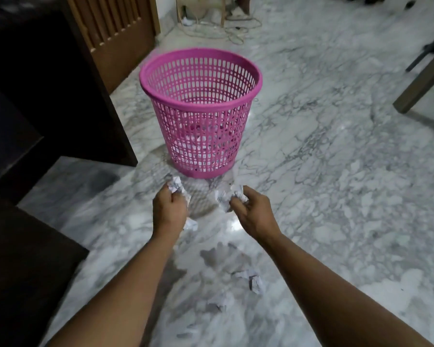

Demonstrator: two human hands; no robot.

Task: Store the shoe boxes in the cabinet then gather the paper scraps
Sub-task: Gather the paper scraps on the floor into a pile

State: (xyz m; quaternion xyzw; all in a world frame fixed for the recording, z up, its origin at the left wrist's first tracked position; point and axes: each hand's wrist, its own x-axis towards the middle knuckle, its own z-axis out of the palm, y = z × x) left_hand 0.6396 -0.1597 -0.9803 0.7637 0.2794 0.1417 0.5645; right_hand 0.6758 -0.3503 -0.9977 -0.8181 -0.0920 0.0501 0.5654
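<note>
I hold both hands just short of the bin (201, 78), whose open mouth lies ahead of them and above. My left hand (169, 209) is clenched on one paper wad (176, 187), my right hand (252, 212) on another (227, 194); both stand equally near the bin. The wads are white, crumpled and printed. More scraps (254, 281) lie on the floor (336, 184) behind my hands, away from the bin.

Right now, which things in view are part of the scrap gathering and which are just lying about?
Part of the job:
- left hand gripping crumpled paper
- right hand gripping a paper wad
- pink basket, paper already inside
- loose scraps on the floor

Lying about:
- cords by the far wall
- wooden furniture leg
- dark cabinet
</note>
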